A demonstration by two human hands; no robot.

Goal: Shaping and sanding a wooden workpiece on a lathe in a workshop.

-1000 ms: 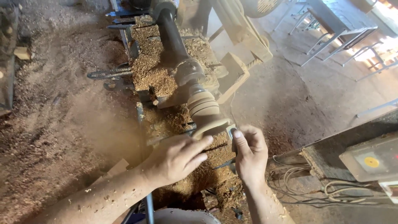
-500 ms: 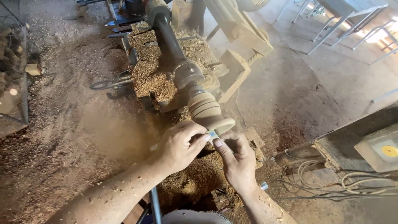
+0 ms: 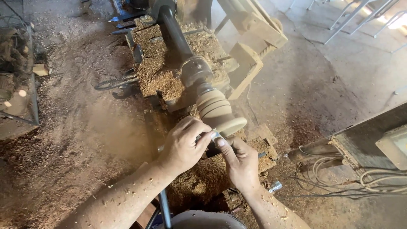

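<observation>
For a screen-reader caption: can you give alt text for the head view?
Both hands, left hand and right hand, press a small metal tool against a pale, ridged wooden workpiece on a sawdust-covered lathe.

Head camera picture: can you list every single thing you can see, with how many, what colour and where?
Turned wood piece: one, pale tan, ribbed, on the lathe at centre.
Lathe shaft: one, dark metal, running from top centre down to the wood piece.
Small tool: one, grey metal, pinched between both hands against the wood piece.
Sawdust: heaps, brown, over the lathe bed and the floor on the left.
Wooden block: one, light brown, right of the shaft.
Cables: several, pale, bottom right.
Box: one, light grey, right edge.
Metal frames: a few, grey, top right.
Left hand: one, on the tool.
Right hand: one, thumb on the tool.
</observation>
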